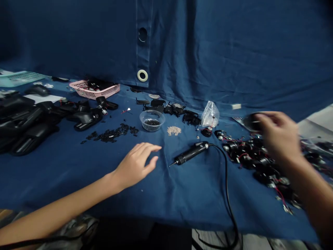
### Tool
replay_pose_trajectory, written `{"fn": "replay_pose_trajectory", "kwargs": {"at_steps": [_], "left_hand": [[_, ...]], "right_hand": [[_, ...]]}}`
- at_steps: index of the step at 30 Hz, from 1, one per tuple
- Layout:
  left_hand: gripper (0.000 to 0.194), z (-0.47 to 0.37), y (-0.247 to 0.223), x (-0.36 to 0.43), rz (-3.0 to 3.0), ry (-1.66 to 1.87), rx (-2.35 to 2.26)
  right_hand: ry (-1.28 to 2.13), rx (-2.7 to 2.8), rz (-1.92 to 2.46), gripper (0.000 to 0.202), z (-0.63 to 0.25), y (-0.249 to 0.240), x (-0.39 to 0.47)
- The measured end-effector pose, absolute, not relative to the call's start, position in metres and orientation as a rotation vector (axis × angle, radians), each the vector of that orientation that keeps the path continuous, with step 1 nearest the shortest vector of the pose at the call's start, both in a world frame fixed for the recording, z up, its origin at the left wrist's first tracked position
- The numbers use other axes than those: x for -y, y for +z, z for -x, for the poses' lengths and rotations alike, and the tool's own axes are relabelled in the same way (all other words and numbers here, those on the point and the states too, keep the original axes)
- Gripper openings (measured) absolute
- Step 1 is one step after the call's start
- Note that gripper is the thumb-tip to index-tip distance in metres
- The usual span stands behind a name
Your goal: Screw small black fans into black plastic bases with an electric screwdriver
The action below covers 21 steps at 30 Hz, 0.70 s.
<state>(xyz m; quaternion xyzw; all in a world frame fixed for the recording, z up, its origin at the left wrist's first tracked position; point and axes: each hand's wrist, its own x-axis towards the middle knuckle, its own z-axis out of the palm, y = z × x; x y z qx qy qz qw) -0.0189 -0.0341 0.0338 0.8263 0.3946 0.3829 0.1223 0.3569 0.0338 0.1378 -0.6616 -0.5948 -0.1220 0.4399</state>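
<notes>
Our left hand [139,161] hangs over the blue tablecloth [85,173], thumb and fingers apart; open cloth runs from there to the front edge and left toward the black plastic housings [33,137]. Electric screwdriver [192,152] lies just right of it, cord [226,187] dropping over the front edge. Our right hand [281,133] is clamped on a dark rounded part [252,122] above the crowded wired round units [246,152]. Blurred, so we can't identify that part. Our right forearm hides some units; the housings run out of frame at left.
</notes>
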Motion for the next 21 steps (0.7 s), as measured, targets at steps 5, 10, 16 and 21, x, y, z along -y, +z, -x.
{"fn": "replay_pose_trajectory", "kwargs": {"at_steps": [5,10,16,21], "left_hand": [[0.053,-0.041,0.057,0.067,-1.650,1.060,-0.951],[0.057,-0.046,0.043,0.078,-1.310,1.085,-0.848],[0.047,-0.031,0.036,0.076,-1.272,1.148,-0.844],[0.051,-0.018,0.034,0.074,-1.441,1.129,-0.878]], "right_hand": [[-0.080,1.931,1.246,0.016,-0.258,0.086,0.021],[-0.234,2.081,0.973,0.032,-0.200,0.052,0.064],[-0.070,2.209,0.774,0.056,-0.198,0.049,0.082],[0.200,2.145,0.966,0.080,-0.218,0.056,0.077]]}}
